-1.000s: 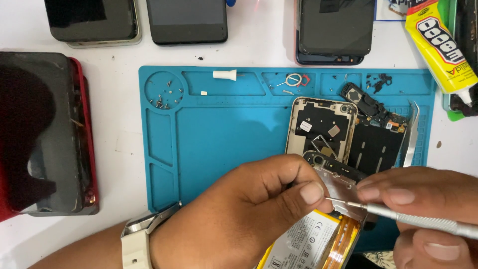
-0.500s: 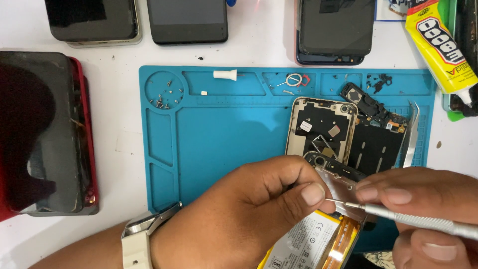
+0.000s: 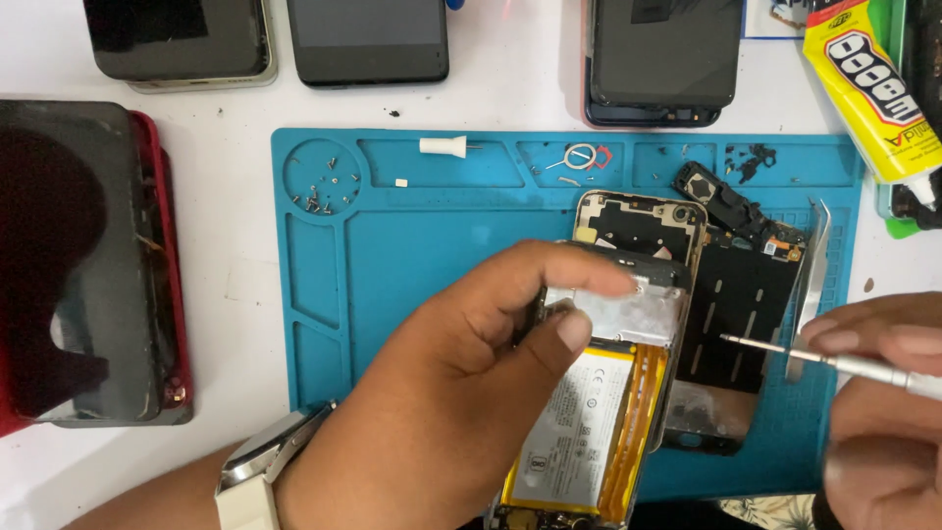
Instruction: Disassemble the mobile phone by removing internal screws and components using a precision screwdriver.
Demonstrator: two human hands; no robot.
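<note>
Table: my white worktop [image 3: 235, 265] carries everything here.
Mat: a blue silicone repair mat [image 3: 412, 245] lies in the middle of it, its round tray at the top left corner holding tiny screws [image 3: 319, 191].
Red phone: a cracked phone in a red case [image 3: 83, 265] lies face up left of the mat, apart from it.
Other phones: three dark handsets sit along the far edge, the right one [image 3: 659, 61] just above the mat.
My left hand: my left hand [image 3: 461, 393] is clamped on the opened phone [image 3: 618, 324], thumb and forefinger pinching a silver metal plate at its middle; a watch is on that wrist.
Opened phone: it rests on the mat's right half, its back off, with the yellow-edged battery [image 3: 584, 427] showing below my thumb.
My right hand: my right hand [image 3: 883, 412] is closed around a thin screwdriver [image 3: 814, 358], tip pointing left over the black back cover [image 3: 736, 304], clear of the phone.
Glue: a yellow glue tube [image 3: 868, 83] lies at the top right.
Tweezers: silver tweezers [image 3: 810, 275] lie along the mat's right edge.
</note>
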